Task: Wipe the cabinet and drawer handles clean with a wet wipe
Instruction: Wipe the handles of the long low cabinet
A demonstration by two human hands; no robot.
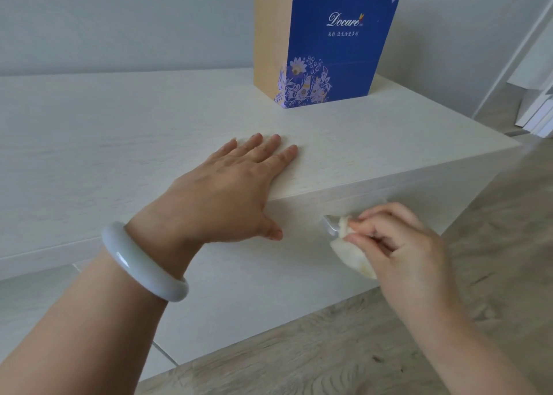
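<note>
Wet wipe (351,245) in right hand (401,242), seemingly against handle (330,225)

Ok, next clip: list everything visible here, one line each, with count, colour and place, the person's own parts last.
cabinet: one, white, fills the middle
handle: one, clear, on the cabinet front, partly under the wipe
wet wipe: one, cream-white, bunched against the handle
box: one, blue with tan side, upright on the cabinet top
floor: grey wood, lower right
bangle: one, pale, on the left wrist
left hand: flat on the cabinet top
right hand: pinches the wipe
</note>
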